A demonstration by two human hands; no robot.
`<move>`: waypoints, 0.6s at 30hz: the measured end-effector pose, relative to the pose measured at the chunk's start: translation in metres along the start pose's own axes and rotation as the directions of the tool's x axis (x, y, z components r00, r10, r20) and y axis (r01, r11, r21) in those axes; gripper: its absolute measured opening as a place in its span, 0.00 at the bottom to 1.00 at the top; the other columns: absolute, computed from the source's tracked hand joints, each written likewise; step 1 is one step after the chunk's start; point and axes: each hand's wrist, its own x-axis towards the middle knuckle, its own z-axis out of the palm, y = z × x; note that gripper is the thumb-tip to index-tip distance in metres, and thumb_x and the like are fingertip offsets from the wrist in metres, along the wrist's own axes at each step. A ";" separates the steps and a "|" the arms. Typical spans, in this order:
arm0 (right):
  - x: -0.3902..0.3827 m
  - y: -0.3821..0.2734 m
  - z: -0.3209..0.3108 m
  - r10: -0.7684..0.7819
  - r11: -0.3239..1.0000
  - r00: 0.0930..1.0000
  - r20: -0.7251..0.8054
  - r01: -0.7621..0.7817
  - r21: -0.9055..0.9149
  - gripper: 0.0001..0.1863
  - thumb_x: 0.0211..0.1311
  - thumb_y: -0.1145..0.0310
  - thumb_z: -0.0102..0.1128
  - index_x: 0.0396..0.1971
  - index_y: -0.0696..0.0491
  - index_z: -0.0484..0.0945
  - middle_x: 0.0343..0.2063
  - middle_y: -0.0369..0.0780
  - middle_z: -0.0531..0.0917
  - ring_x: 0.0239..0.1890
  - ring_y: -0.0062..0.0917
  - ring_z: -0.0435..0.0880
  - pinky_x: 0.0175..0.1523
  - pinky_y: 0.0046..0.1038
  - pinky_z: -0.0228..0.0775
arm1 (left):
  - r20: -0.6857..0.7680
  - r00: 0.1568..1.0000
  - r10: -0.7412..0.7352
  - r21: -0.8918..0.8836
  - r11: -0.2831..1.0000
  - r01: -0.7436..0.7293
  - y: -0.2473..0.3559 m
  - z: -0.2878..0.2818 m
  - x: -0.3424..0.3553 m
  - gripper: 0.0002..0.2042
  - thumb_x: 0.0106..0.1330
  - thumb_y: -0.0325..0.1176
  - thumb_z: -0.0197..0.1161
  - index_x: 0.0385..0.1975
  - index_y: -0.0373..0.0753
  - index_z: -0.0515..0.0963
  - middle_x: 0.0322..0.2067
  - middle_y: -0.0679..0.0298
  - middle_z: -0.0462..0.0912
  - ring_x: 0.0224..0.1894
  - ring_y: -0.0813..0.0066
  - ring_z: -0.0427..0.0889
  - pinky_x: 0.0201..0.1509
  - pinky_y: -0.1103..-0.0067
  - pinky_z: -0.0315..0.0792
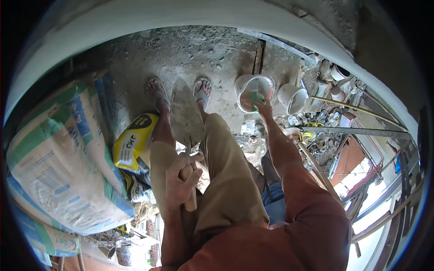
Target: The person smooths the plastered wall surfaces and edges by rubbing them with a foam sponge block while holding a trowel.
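My left hand [180, 183] is closed round the wooden handle of a pointed masonry trowel [186, 113]. Its broad grey blade, smeared with mortar, points away from me between my two feet. My right arm stretches out to a round white bucket [240, 86] on the right, and my right hand [264, 108] is inside its near rim. The fingers are closed on a small green object [257, 98] whose kind I cannot make out. Inside the bucket the surface looks grey and reddish-brown.
Paper sacks [58, 158] with green and blue bands are stacked at the left. A yellow and black bag [135, 142] leans beside my leg. Another white bucket [293, 98] lies tipped at the right, near rubble, poles and planks. The concrete floor [181, 54] is dusty with crumbs.
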 end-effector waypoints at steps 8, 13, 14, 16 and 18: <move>0.040 -0.002 0.091 -0.246 0.886 0.964 -0.105 0.180 -0.428 0.52 0.47 0.58 0.79 0.72 0.51 0.60 0.69 0.53 0.64 0.70 0.51 0.63 0.72 0.49 0.58 | -0.026 0.999 -0.029 0.147 0.989 0.032 -0.012 -0.017 0.021 0.18 0.56 0.21 0.71 0.48 0.36 0.84 0.34 0.64 0.78 0.39 0.75 0.77 0.50 0.78 0.71; 0.049 -0.032 0.110 -0.124 0.846 0.992 0.003 0.107 -0.522 0.52 0.45 0.61 0.77 0.72 0.50 0.59 0.68 0.55 0.61 0.71 0.57 0.61 0.72 0.48 0.61 | 0.055 0.983 0.176 0.215 0.959 -0.184 -0.013 -0.020 0.032 0.17 0.57 0.22 0.71 0.48 0.36 0.84 0.35 0.64 0.78 0.38 0.75 0.76 0.48 0.77 0.70; 0.049 -0.029 0.104 -0.114 0.855 0.993 0.000 0.098 -0.508 0.50 0.48 0.62 0.74 0.72 0.52 0.59 0.67 0.56 0.64 0.71 0.54 0.62 0.72 0.47 0.61 | 0.054 0.992 0.118 0.200 0.972 -0.126 -0.012 -0.019 0.033 0.17 0.58 0.22 0.71 0.48 0.36 0.84 0.35 0.65 0.78 0.38 0.75 0.76 0.47 0.77 0.70; 0.049 -0.025 0.101 -0.120 0.829 0.986 0.113 0.162 -0.536 0.44 0.56 0.59 0.65 0.73 0.53 0.58 0.63 0.55 0.70 0.69 0.51 0.65 0.72 0.47 0.60 | 0.099 0.948 0.303 0.252 0.914 -0.318 -0.028 -0.025 0.041 0.15 0.61 0.25 0.71 0.48 0.36 0.84 0.34 0.66 0.77 0.38 0.77 0.75 0.47 0.77 0.70; 0.065 -0.006 0.089 -0.054 0.854 0.998 -0.029 0.031 -0.520 0.51 0.52 0.53 0.73 0.74 0.51 0.56 0.68 0.54 0.65 0.70 0.52 0.62 0.75 0.52 0.50 | 0.111 0.965 0.237 0.253 0.932 -0.258 -0.017 -0.018 0.044 0.15 0.63 0.27 0.72 0.49 0.36 0.84 0.33 0.67 0.77 0.38 0.78 0.75 0.46 0.77 0.71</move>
